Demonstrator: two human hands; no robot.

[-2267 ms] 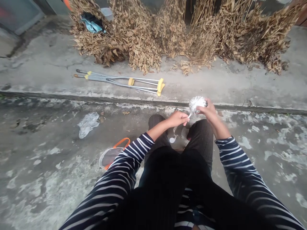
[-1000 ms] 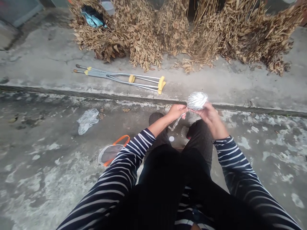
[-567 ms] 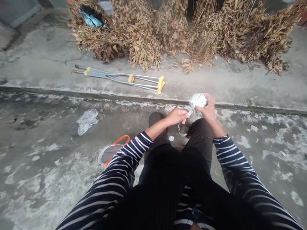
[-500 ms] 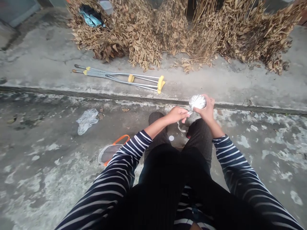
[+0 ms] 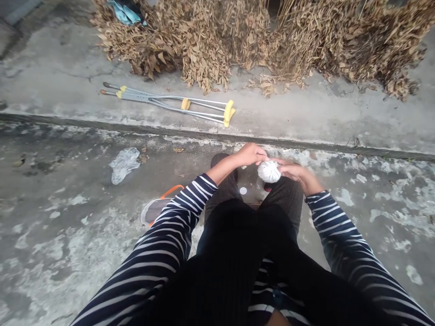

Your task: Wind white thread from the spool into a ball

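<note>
Navy sleeves with white stripes (image 5: 159,235), dark trousers (image 5: 285,203)

Outdoor paved yard, domestic or small-premises by the look of it; no firmer call possible. Ground is worn bare concrete (image 5: 68,267), blotched with pale patches and dark staining. A low raised concrete ledge (image 5: 306,129) runs across the view, cracked along its surface. Heaped dry brown leafy branches (image 5: 204,45) lie along its far side, a blue cloth (image 5: 124,9) caught in them. Everyday items sit out on the concrete: a pair of aluminium crutches (image 5: 170,106) with yellow grips on the ledge, a crumpled clear plastic bag (image 5: 124,165) and a clear item with orange trim (image 5: 154,210) lower down.
</note>
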